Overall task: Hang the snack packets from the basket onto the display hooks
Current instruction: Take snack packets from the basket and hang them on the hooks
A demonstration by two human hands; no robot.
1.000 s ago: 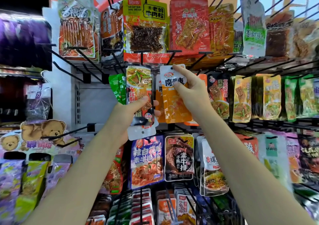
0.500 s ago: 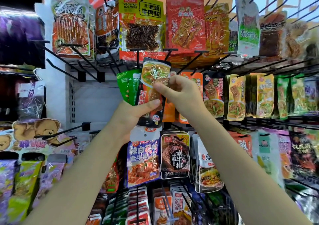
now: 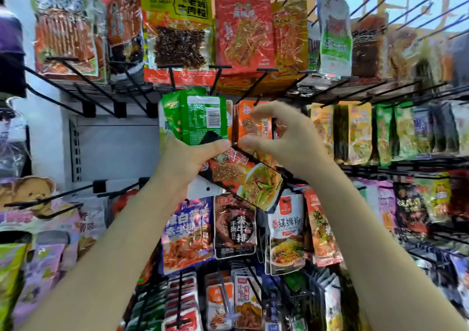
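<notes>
- Head view is showing the left hand (image 3: 189,158) gripping a small stack of snack packets (image 3: 243,175) against the display — the front one, orange-red with a picture of green beans, is tilting so its long end points toward 4 o'clock, while a white header tab (image 3: 200,187) with a punched hole is peeking out below the hand.
- Right hand (image 3: 281,137) is hovering just beside the stack at 3 o'clock of the left hand, fingers loosely curved with thumb and forefinger apart, holding nothing.
- Packets are looking light and flat: thin glossy film, soft and crinkly, probably slippery under a loose grip, so the stack may be fanning or sliding.
- Best place to take hold is likely the stiffer sealed header round the hole, pinching one packet at a time so the hole stays clear for the wire.
- Display hooks (image 3: 256,84) are thin black metal rods, rigid and smooth, jutting out from the rack at 12 o'clock of the hands; a careless push could be tearing the hole.
- Green packets (image 3: 200,117) are hanging just above the left hand, one showing its barcode side, and orange packets (image 3: 251,125) are hanging behind the right hand's fingers.
- Basket is not appearing in view.
</notes>
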